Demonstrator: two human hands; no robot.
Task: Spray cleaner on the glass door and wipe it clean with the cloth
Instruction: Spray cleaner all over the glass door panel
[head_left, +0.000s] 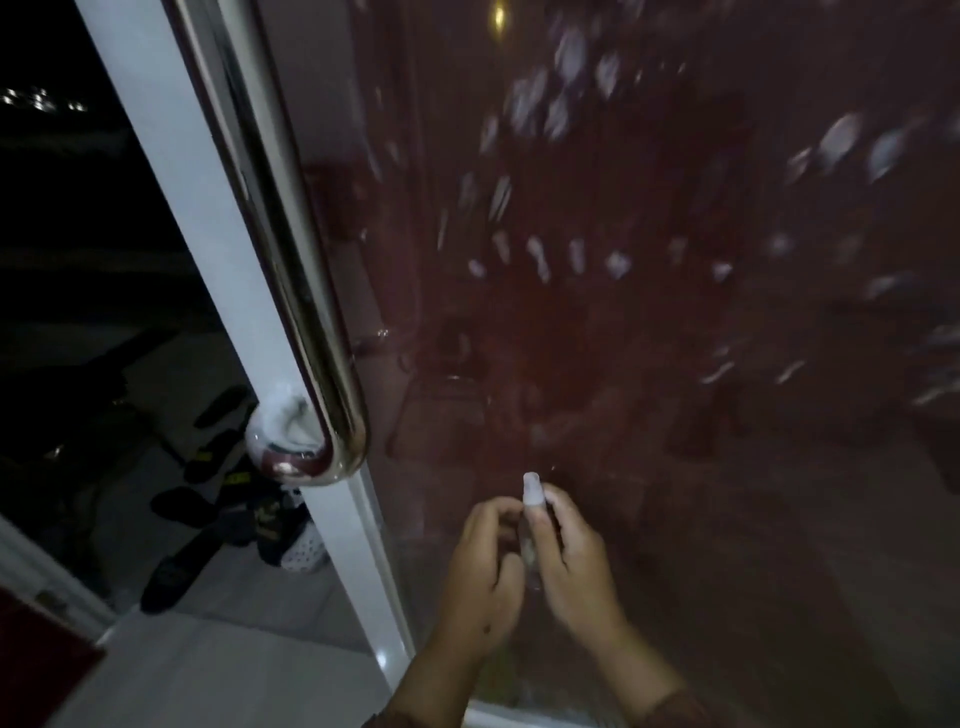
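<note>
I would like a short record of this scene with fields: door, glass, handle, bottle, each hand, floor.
door: glass door, white frame, stands open
glass: many white foam spots, mostly in the upper part
handle: steel bar handle, foam at its lower end
bottle: small spray bottle, upright, pale cap
left hand: curled beside the bottle
right hand: grips the bottle
floor: shoes outside the doorway

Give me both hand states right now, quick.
Left hand: fingers curled beside the spray bottle; whether it grips anything cannot be told.
Right hand: closed, holding the spray bottle.
</note>
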